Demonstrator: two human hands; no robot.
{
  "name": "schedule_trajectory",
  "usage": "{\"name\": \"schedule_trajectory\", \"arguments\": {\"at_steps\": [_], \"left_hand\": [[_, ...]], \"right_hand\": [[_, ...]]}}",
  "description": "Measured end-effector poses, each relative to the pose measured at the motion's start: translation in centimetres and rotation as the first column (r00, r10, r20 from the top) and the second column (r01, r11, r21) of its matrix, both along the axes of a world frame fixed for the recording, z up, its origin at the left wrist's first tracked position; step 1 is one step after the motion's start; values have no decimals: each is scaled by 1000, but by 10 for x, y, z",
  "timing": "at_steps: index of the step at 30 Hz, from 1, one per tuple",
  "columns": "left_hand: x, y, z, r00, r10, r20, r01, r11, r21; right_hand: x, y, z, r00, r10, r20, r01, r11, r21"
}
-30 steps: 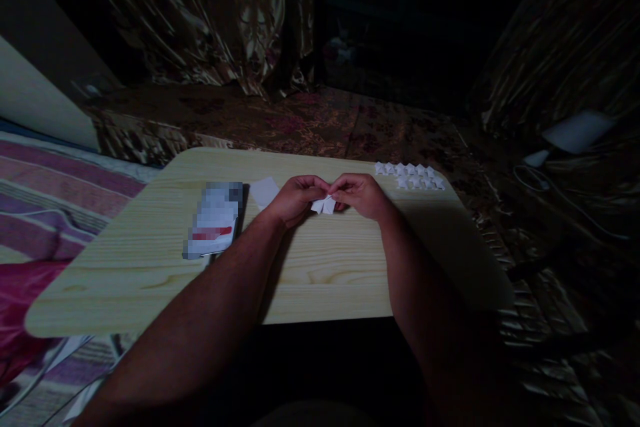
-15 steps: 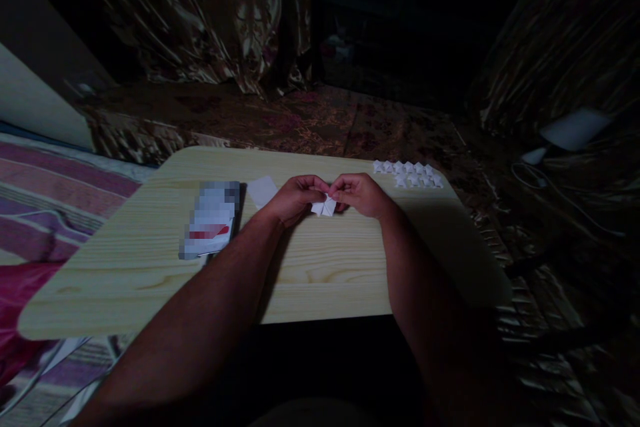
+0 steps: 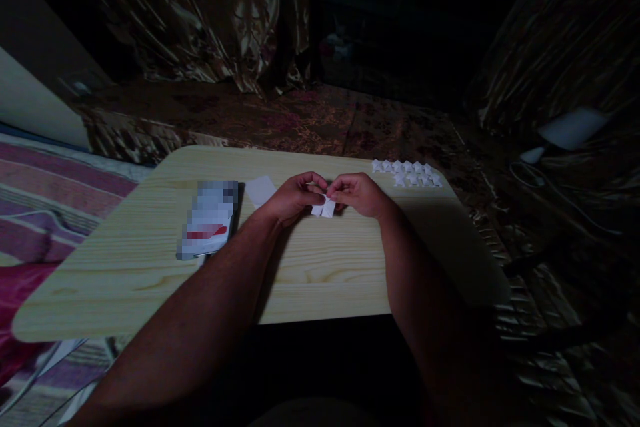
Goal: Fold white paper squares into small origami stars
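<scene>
A small folded white paper with crease lines is held between my two hands, over the middle of the pale wooden table. My left hand pinches its left upper part between thumb and fingers. From the other side, my right hand grips the upper right corner with thumb and forefinger. The fingers hide the paper's top edge. Just behind my left hand lies a flat white sheet of paper. Several folded white paper pieces stand in two rows at the table's far right.
A white packet with a red mark, partly blurred, lies on the table's left side near my left forearm. A striped bedspread is at the left. Past the right edge stands a white lamp with a cord. Curtains hang behind.
The fingers of my left hand have shifted slightly on the folded paper, while both hands stay in place. The whole view has drifted a little.
</scene>
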State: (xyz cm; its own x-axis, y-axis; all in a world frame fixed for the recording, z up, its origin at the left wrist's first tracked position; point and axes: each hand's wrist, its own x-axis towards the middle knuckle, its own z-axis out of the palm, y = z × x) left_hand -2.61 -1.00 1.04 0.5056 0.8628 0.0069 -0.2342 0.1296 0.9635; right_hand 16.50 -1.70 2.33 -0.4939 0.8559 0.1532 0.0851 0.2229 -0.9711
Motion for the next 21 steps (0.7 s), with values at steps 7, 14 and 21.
{"name": "schedule_trajectory", "arguments": {"at_steps": [7,14,21], "left_hand": [[1,-2,2,1000,18,-14,-18,1000,-2],[2,-3,4,997,31,-68,-28,999,35],[4,-3,2,990,67,-125,-56,994,90]], "right_hand": [[1,0,0,1000,5,-3,-5,1000,-8],[0,-1,1,1000,-7,22,6,1000,13],[-4,-1,1,995,-71,63,69,997,42]]}}
